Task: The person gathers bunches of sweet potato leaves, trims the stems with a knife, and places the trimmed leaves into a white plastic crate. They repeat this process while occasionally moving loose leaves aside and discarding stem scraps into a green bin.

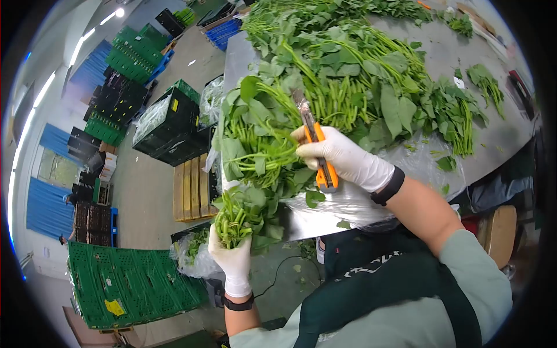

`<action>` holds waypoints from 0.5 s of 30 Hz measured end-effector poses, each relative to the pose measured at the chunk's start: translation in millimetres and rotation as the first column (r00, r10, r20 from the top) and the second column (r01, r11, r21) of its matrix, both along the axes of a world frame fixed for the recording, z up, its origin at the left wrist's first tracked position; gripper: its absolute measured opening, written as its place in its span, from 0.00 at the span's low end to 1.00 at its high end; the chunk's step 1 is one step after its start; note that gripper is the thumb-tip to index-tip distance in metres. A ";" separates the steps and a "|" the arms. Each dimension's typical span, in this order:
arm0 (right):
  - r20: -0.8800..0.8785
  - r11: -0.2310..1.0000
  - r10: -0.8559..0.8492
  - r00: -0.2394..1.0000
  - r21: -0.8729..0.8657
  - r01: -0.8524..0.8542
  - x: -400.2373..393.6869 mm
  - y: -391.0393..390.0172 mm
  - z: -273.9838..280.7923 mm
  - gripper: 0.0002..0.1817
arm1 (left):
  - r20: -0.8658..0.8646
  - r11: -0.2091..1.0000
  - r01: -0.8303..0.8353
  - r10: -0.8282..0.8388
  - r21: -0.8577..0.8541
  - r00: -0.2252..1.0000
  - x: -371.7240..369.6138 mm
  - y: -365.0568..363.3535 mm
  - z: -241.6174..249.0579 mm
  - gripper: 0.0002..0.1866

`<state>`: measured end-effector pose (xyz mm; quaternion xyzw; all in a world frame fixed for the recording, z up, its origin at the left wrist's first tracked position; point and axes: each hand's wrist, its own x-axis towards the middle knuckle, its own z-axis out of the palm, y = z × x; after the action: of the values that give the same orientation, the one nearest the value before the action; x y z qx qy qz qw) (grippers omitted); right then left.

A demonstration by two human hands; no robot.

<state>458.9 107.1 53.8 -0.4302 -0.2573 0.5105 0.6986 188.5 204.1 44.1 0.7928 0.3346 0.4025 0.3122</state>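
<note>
Leafy bunch [246, 174] gripped in left hand [232, 261], orange knife [319, 156] in right hand [342, 156], beside crates [174, 122].

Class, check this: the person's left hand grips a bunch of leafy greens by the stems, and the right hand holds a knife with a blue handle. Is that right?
Not quite. The head view shows the knife in the right hand has an orange handle, not blue. The left hand does grip the bunch of leafy greens by the stems.

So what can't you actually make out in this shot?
Head view only:
- Knife blade tip: buried in the bunch of greens.
- Left hand fingertips: hidden behind the stems.
- Right hand palm: turned away, wrapped round the handle.
- Crates at the far wall: contents too small.
</note>
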 end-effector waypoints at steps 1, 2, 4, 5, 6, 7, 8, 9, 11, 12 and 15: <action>0.020 1.000 0.004 1.000 -0.012 -0.004 -4.0 -9.2 0.1 0.21 | 0.085 0.998 0.016 -0.010 -0.062 0.996 9.8 -14.4 9.8 0.20; 0.041 1.000 0.007 0.999 -0.022 -0.006 -7.8 -17.9 0.5 0.20 | 0.170 0.992 0.036 -0.015 -0.122 0.985 19.6 -25.7 12.9 0.21; 0.017 0.998 0.039 0.999 -0.052 -0.038 -12.3 -33.7 -4.3 0.17 | 0.343 0.975 0.076 0.001 -0.210 0.939 45.8 -49.4 14.6 0.24; 0.023 0.997 0.046 0.999 -0.061 -0.045 -15.3 -43.5 -2.7 0.17 | 0.335 0.974 0.105 -0.033 -0.200 0.942 58.9 -56.3 14.5 0.24; 0.028 0.996 0.054 0.998 -0.070 -0.052 -18.4 -54.4 0.9 0.16 | 0.326 0.973 0.134 -0.066 -0.189 0.943 69.2 -63.4 13.9 0.24; 0.033 0.996 0.051 0.998 -0.074 -0.049 -20.7 -65.3 4.8 0.16 | 0.329 0.959 0.169 -0.088 -0.227 0.940 77.3 -72.5 11.6 0.25; 0.010 0.997 0.045 0.999 -0.056 -0.045 -21.3 -73.6 2.9 0.16 | 0.314 0.934 0.230 -0.139 -0.275 0.939 82.6 -79.5 9.5 0.26; -0.003 0.999 0.035 0.999 -0.039 -0.035 -20.4 -82.6 1.7 0.15 | 0.269 0.929 0.265 -0.195 -0.258 0.943 87.5 -87.0 8.5 0.27; -0.017 1.000 0.009 1.000 -0.016 -0.010 -17.8 -100.7 -0.6 0.15 | 0.219 0.893 0.347 -0.292 -0.285 0.931 97.9 -106.2 11.6 0.28; -0.059 1.000 -0.017 0.998 -0.015 0.016 -16.0 -109.3 -1.5 0.15 | 0.217 0.869 0.387 -0.331 -0.309 0.918 104.0 -114.0 10.4 0.29; -0.156 0.996 -0.092 0.983 -0.008 0.092 -10.3 -131.1 -10.7 0.15 | -0.047 0.920 0.389 -0.390 -0.045 0.919 115.1 -121.9 -13.7 0.26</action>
<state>448.5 -24.1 43.1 -0.4005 -0.1815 0.5099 0.7394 303.6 82.2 30.4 0.8487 0.1856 0.3047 0.3905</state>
